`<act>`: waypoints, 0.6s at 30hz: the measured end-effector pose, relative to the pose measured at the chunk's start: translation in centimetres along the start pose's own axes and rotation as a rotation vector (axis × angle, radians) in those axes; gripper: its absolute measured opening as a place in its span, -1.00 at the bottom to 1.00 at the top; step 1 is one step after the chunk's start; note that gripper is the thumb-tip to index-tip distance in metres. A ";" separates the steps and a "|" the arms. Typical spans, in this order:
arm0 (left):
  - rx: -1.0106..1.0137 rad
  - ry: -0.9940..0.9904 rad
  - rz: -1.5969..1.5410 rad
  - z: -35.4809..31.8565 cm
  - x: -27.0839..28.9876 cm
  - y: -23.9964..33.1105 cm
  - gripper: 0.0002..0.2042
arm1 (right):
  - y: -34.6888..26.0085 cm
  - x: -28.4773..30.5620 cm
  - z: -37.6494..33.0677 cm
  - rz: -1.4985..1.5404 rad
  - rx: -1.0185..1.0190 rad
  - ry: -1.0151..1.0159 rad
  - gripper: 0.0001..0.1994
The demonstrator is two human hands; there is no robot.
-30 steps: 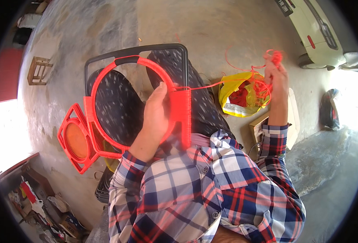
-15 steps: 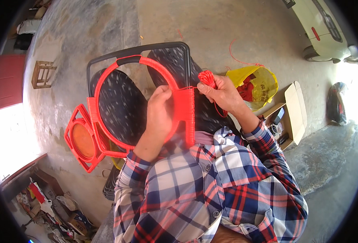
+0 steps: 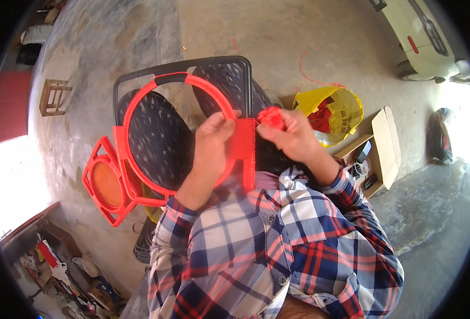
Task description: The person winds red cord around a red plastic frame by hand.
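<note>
Across my lap lies a black metal frame (image 3: 181,64) with a round ring (image 3: 135,106) wrapped in red cord. A strip of the ring's top shows black. My left hand (image 3: 208,146) is closed on the ring's right side, thumb in front and fingertips partly behind it. Beside it is a flat red cord-wrapped section (image 3: 244,139) along the frame's right side. My right hand (image 3: 294,137) grips a bunched hank of red cord (image 3: 270,117), close to that section's upper right corner. The cord between hank and frame is short and blurred.
A second red-wrapped frame (image 3: 107,183) stands at my left. To the right are a yellow bag (image 3: 346,106) holding red material and an open cardboard box (image 3: 386,149). Farther off are a wooden stool (image 3: 55,98), a pale vehicle (image 3: 426,42) and a dark plastic bag (image 3: 440,135).
My right hand has turned and the hank sits slightly lower; the cord loop hanging beneath it no longer shows. My left thumb and fingers have shifted right, toward the wrapped section.
</note>
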State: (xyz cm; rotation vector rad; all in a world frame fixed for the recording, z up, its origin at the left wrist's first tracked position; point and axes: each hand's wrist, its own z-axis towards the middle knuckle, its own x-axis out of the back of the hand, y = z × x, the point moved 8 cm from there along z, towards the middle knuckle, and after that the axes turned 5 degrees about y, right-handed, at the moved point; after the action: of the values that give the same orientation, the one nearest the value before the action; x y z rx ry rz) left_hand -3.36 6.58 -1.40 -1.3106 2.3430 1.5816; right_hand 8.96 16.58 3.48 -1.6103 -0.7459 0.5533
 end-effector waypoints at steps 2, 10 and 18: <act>0.066 -0.012 -0.220 0.5 0.2 -0.5 -0.74 | 1.4 2.3 1.0 -0.029 -0.139 -0.001 -0.87; 0.239 -0.118 -0.405 -0.1 -2.3 0.6 -0.63 | 4.9 12.1 2.5 0.276 -0.138 0.357 -0.80; 0.094 -0.142 -0.018 -2.3 -3.2 5.0 -0.71 | 0.2 5.0 0.0 0.322 -0.090 0.009 -0.70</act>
State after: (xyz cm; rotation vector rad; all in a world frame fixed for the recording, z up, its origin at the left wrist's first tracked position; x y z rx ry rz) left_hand -3.59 7.43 4.90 -1.1567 2.2843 1.4864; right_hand 12.40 20.25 3.52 -1.8298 -0.5124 0.7514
